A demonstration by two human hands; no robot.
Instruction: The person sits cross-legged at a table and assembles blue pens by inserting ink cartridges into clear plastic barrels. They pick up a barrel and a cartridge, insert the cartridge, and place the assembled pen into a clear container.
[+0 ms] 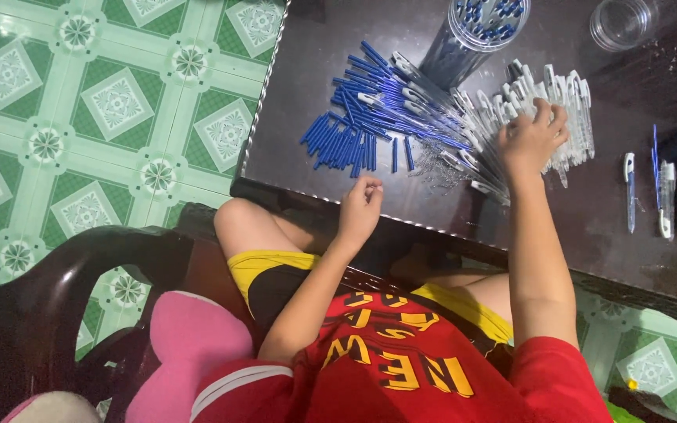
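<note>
The dark chair arm [56,274] and pink cushion [186,337] at lower left are cut off by the frame edge. Whether the left hand [360,207] holds anything cannot be determined: its fingers are curled loosely together at the near edge of the dark table [291,117], and any small part between them is hidden. Beyond it lies a heap of blue pen parts [354,125]. A clear jar [472,35] of pens stands behind, its top cropped. The right hand [530,141] rests fingers spread on a row of clear pen barrels [558,94], covering several. A second clear container [620,22] is cropped at the top. Assembled pens [630,188] lie apart at far right. The floor has green patterned tiles [80,102].
</note>
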